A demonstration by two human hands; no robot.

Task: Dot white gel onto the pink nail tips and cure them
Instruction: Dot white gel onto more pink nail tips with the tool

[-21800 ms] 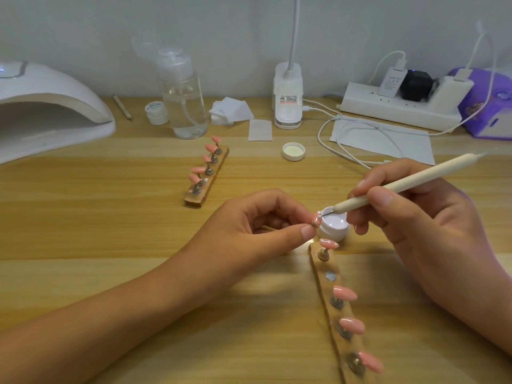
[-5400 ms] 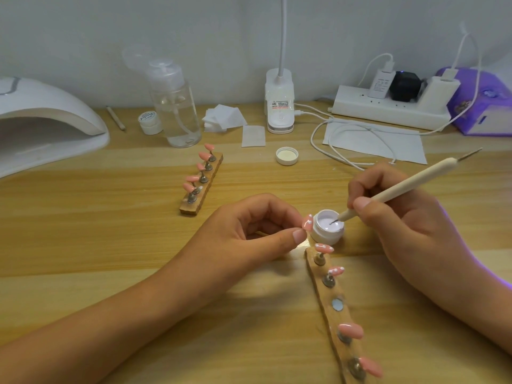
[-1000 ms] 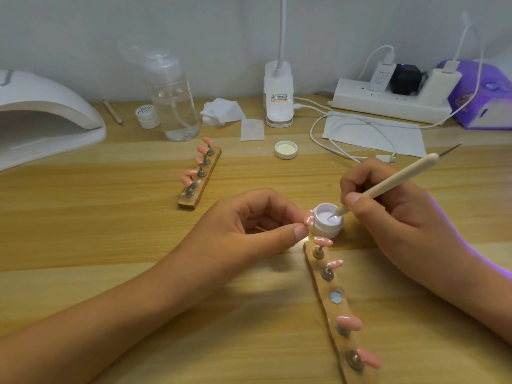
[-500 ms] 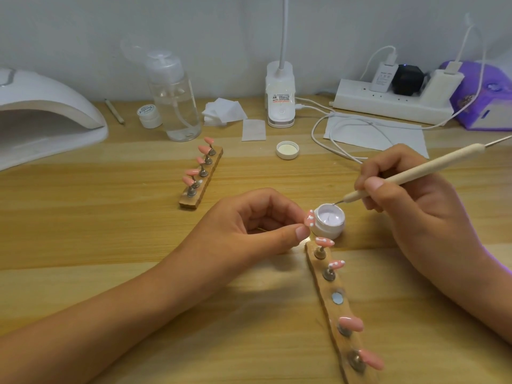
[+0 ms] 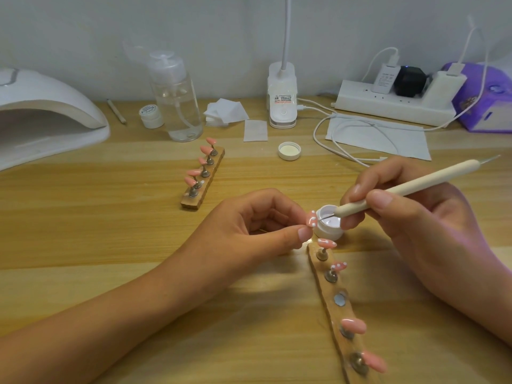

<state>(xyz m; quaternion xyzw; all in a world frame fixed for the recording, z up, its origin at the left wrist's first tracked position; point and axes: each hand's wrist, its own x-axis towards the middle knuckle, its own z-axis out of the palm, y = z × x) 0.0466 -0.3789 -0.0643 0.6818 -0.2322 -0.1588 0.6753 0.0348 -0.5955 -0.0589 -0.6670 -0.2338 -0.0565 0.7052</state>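
Note:
My left hand [image 5: 249, 225] pinches a pink nail tip [image 5: 310, 219] that carries white dots, held just left of the open white gel pot [image 5: 329, 224]. My right hand [image 5: 410, 217] grips a cream dotting pen [image 5: 410, 187]; its fine point touches the held tip above the pot's rim. Below the pot lies a wooden holder strip [image 5: 336, 309]: its two upper tips are dotted, one magnet seat is bare, two lower tips are plain pink. A second wooden strip [image 5: 203, 178] of pink tips lies farther back. The white curing lamp [image 5: 47, 117] stands at the far left.
At the back stand a clear pump bottle [image 5: 177, 98], a small white jar [image 5: 151, 116], wipes [image 5: 225, 112], a desk lamp base [image 5: 282, 98], a power strip [image 5: 396, 105] with cables and a purple box [image 5: 487, 98]. The pot's lid [image 5: 289, 151] lies mid-table.
My right hand has swung the pen down and left, from hovering over the pot's far rim to the nail tip held by my left hand. The left hand has stayed put.

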